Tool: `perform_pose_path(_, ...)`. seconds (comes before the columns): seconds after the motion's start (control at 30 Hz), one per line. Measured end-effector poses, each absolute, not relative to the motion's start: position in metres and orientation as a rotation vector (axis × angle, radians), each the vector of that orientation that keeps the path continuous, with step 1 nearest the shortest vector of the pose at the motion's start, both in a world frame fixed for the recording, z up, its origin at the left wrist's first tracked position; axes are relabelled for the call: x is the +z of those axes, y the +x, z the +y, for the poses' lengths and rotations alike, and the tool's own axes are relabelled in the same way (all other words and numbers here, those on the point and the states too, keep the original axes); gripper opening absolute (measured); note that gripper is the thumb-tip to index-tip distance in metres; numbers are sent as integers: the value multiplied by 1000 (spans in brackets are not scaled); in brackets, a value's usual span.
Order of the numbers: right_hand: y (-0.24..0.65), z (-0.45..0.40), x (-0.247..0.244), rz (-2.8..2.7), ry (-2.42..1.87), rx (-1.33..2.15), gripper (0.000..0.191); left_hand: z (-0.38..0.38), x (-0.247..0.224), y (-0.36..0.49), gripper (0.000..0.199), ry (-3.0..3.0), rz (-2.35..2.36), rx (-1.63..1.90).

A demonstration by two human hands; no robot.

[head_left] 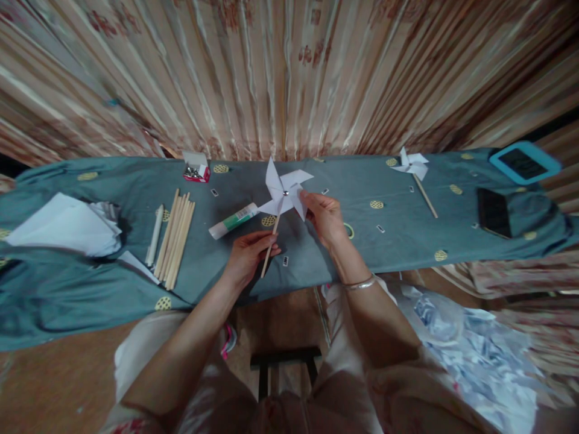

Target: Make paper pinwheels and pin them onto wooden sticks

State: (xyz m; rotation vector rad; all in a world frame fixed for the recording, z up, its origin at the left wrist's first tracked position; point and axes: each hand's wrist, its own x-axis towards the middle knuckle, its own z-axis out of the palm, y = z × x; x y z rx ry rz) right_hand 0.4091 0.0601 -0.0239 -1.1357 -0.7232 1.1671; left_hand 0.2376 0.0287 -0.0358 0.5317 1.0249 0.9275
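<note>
A white paper pinwheel (pixel 275 191) with a silver pin at its centre is held above the table, mounted on a thin wooden stick. My left hand (pixel 248 256) is closed around the lower part of that stick. With fingers pinched, my right hand (pixel 323 217) grips the edge of one paper blade on the right side. A glue stick (pixel 234 220) with a green label lies just left of the pinwheel. Behind my right wrist, a small green ring (pixel 348 230) is partly hidden.
On the table (pixel 217 265), wooden sticks (pixel 175 241), a white pen (pixel 155 235), stacked paper (pixel 67 226) and a pin box (pixel 196 168) lie left. Another pinwheel (pixel 412 164), a black phone (pixel 494 212) and a blue-framed tablet (pixel 525 163) lie right. Plastic bags (pixel 479 343) sit below right.
</note>
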Motion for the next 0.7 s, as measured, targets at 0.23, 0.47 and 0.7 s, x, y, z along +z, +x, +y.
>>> perform_pose_path(0.23, 410, 59, -21, -691, -1107, 1206, 37, 29, -36, 238, 39, 537, 1020, 923)
perform_pose_path(0.47, 414, 58, -17, -693, -1120, 1208, 43, 29, -37, 238, 40, 535, 1017, 929)
perform_pose_path(0.7, 412, 57, -16, -696, -1145, 1230, 42, 29, -36, 239, 36, 518, 1009, 952)
